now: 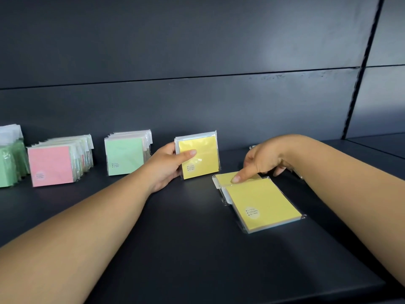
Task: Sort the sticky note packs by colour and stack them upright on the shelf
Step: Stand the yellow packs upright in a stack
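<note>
Head view: a dark grey shelf [175, 238] runs under a dark panelled back wall [197, 51]. Along the back, from the left, stand a dark green row [11, 163] partly cut off by the frame edge, a row fronted by a pink pack [51, 165] in which greenish packs seem to be mixed behind, and a row of light green packs [126, 155].

To the right of those, the left hand [168, 165] holds a yellow pack [198, 156] upright on the shelf, thumb across its front face and fingers curled behind its left edge. More wrapper edges show behind it, so it may be several packs.

The right hand [263, 159] reaches down to two yellow packs lying flat: its forefinger tip touches the far flat pack [228, 177], the other fingers loosely curled above and gripping nothing that I can see. The near flat pack [260, 202] overlaps the far one and lies untouched.

The yellow row is being built, I judge. The next move likely calls for lifting one flat pack by its edge, turning it upright, and setting it against the held pack while the left hand steadies it against tipping.
</note>
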A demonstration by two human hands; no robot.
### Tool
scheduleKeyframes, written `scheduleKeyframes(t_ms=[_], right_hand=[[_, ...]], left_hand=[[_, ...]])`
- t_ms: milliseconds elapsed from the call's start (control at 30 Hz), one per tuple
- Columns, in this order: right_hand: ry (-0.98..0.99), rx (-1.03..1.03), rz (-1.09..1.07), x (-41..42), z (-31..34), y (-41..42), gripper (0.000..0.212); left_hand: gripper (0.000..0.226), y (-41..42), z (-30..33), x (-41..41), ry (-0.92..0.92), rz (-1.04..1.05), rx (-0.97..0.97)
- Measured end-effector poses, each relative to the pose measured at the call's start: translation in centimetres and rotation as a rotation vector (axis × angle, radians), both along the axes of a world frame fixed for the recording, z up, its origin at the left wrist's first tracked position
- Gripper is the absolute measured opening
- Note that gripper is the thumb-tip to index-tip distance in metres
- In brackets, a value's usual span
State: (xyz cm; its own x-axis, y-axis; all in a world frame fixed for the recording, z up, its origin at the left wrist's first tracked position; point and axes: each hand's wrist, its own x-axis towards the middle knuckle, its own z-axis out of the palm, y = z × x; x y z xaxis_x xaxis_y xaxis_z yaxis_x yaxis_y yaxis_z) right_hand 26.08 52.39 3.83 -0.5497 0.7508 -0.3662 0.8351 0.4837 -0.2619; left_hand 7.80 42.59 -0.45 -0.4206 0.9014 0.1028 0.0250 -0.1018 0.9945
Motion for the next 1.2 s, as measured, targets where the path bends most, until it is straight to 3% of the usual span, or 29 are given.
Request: scheduleKeyframes(t_ms=[167,267,500,767,967,1100,1200], right_hand=[[0.055,-0.059,-0.084,-1.0,-0.3,-0.4,0.066],[0.143,-0.152,-0.132,-1.1,-0.4,-0.6,0.049],[0.667,-0.352,-0.149,-0.9,0.4,0.3,0.013],[0.967,-0.322,-0.112,-1.3,-0.1,-0.3,0.026],[1.023,-0.226,-0.109,-2.1,-0.5,-0.9,0.037],[0.964,-0.033,-0.074,-2.5,-0.9,-0.8,0.035],[0.997,0.042,-0.059,-2.7,-1.1,-0.7,0.044]], left_hand=[[0.014,0.1,0.0,-0.1,0.002,-0.009,-0.002],[0.016,0.2,-0.1,-0.2,-0.001,-0.002,-0.003],[0.013,0.2,-0.1,-0.2,-0.017,-0.014,-0.007],[0.007,0.0,0.0,0.1,-0.024,-0.022,0.018],[0.016,-0.4,0.6,0.6,-0.063,-0.045,0.061],[0.009,-0.4,0.8,1.0,-0.032,-0.047,0.070],[0.011,-0.4,1.0,1.0,-0.050,-0.068,0.088]])
